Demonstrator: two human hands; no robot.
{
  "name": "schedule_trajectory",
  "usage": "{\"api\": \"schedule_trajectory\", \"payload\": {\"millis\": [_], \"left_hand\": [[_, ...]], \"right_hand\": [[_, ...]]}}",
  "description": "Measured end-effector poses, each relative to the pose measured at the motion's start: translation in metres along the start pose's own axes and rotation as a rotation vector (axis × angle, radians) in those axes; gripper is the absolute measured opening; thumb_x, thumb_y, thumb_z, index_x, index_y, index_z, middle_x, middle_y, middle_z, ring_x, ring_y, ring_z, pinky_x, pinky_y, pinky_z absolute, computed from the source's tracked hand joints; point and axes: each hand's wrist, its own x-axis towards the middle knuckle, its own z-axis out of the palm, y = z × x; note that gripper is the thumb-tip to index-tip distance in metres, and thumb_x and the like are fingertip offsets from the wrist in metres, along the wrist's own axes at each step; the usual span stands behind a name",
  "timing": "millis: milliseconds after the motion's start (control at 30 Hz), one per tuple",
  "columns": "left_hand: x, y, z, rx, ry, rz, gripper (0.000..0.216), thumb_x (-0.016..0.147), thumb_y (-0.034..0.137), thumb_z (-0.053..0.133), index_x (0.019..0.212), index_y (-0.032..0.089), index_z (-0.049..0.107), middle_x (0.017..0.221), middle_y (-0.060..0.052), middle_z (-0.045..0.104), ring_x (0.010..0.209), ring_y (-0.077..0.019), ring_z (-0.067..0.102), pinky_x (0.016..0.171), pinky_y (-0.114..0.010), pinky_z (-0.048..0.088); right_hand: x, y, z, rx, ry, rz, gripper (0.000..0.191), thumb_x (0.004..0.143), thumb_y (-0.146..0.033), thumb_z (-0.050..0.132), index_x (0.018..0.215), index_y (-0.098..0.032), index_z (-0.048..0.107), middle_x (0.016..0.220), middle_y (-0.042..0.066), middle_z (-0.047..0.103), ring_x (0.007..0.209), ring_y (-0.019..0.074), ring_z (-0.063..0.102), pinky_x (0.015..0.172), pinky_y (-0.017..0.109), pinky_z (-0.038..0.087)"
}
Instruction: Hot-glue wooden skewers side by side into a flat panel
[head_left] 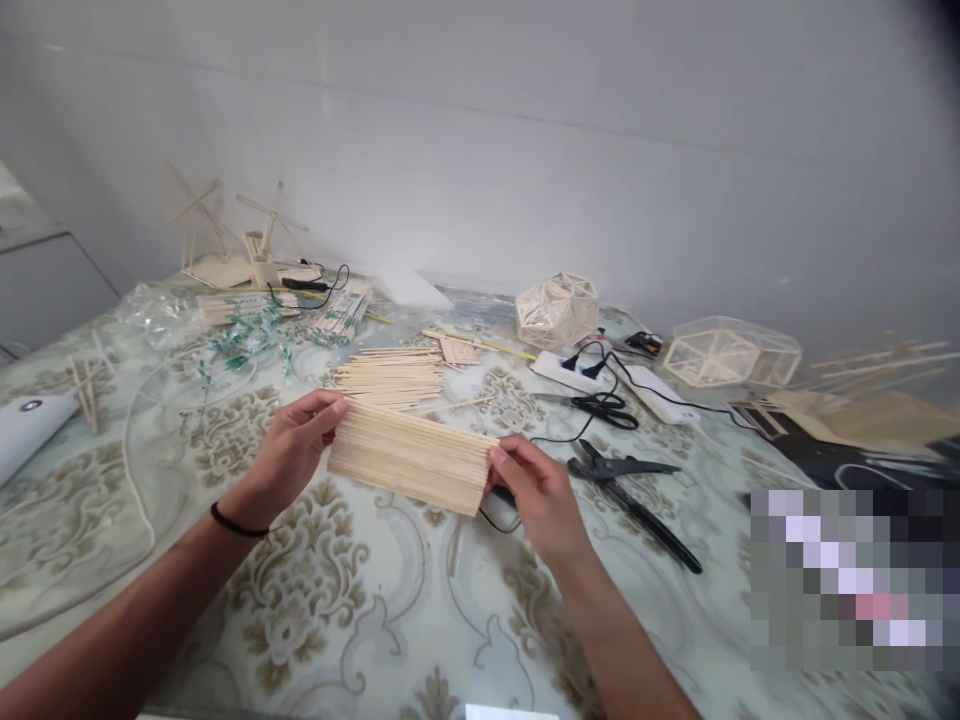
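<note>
Between my hands is a flat panel of thin wooden sticks laid side by side, tilted so its face shows. My left hand pinches its upper left corner, thumb on top. At the upper right corner, my right hand grips it between thumb and fingers. Just behind the panel lies a pile of loose wooden sticks on the patterned tablecloth. A dark tool with a cable, partly hidden, lies beside my right hand.
Cutting pliers and black scissors lie to the right, near a white power strip with cords. Behind stand stick-built polyhedra. Wrapped stick bundles and a stick model are at the back left. A wall closes the back.
</note>
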Motion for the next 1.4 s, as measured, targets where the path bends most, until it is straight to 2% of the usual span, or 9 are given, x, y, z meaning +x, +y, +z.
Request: {"api": "schedule_trajectory", "payload": {"millis": [200,467,567,733,1000,1200,1400], "left_hand": [[-0.002,0.002,0.001,0.014,-0.010,0.003,0.029,0.071,0.044,0.088,0.073,0.019,0.074,0.070,0.001,0.063,0.066,-0.0105,0.050,0.061,-0.022,0.041],[0.002,-0.001,0.002,0.046,0.140,0.017,0.024,0.067,0.042,0.087,0.071,0.022,0.075,0.069,-0.001,0.063,0.065,-0.0139,0.052,0.060,-0.026,0.040],[0.001,-0.001,0.002,0.036,0.157,0.008,0.023,0.066,0.040,0.087,0.070,0.022,0.075,0.069,0.000,0.063,0.065,-0.0139,0.051,0.060,-0.026,0.040],[0.002,-0.003,0.001,0.080,0.140,0.073,0.021,0.067,0.039,0.086,0.072,0.022,0.076,0.067,0.000,0.060,0.062,-0.0128,0.047,0.056,-0.025,0.034],[0.003,-0.004,0.000,0.090,0.144,0.110,0.021,0.069,0.036,0.085,0.072,0.020,0.073,0.061,0.003,0.055,0.056,-0.0091,0.038,0.052,-0.025,0.026],[-0.004,-0.001,0.004,0.064,0.094,0.089,0.021,0.072,0.036,0.083,0.072,0.019,0.070,0.063,0.002,0.057,0.059,-0.0106,0.045,0.057,-0.025,0.032],[-0.005,0.002,0.006,0.039,0.081,0.048,0.023,0.070,0.035,0.083,0.069,0.019,0.067,0.063,0.002,0.056,0.060,-0.0110,0.047,0.058,-0.025,0.033]], "right_hand": [[0.003,0.000,-0.006,0.014,0.017,-0.028,0.023,0.090,-0.045,0.076,0.085,-0.023,0.070,0.066,-0.002,0.062,0.059,0.0162,0.060,0.061,0.030,0.052],[0.002,0.000,-0.001,-0.009,-0.028,0.027,0.036,0.093,-0.056,0.068,0.084,-0.021,0.069,0.075,0.002,0.066,0.063,0.0171,0.061,0.062,0.032,0.054],[0.000,-0.001,0.002,-0.104,-0.066,0.066,0.038,0.091,-0.058,0.070,0.080,-0.021,0.067,0.068,0.001,0.065,0.064,0.0178,0.061,0.063,0.030,0.052],[-0.001,0.001,0.003,-0.194,-0.049,0.081,0.039,0.088,-0.059,0.073,0.077,-0.021,0.066,0.061,0.001,0.066,0.059,0.0170,0.058,0.058,0.029,0.047],[-0.001,-0.001,0.001,-0.189,-0.075,0.056,0.035,0.092,-0.053,0.068,0.079,-0.021,0.070,0.070,0.003,0.071,0.068,0.0202,0.066,0.071,0.033,0.054],[-0.003,0.002,0.003,-0.482,-0.013,-0.001,0.035,0.096,-0.050,0.060,0.075,-0.022,0.062,0.065,0.001,0.065,0.057,0.0179,0.059,0.058,0.030,0.048],[-0.003,0.004,0.006,-0.610,0.017,-0.076,0.032,0.099,-0.043,0.055,0.073,-0.024,0.053,0.066,-0.001,0.060,0.057,0.0166,0.054,0.059,0.029,0.043]]}}
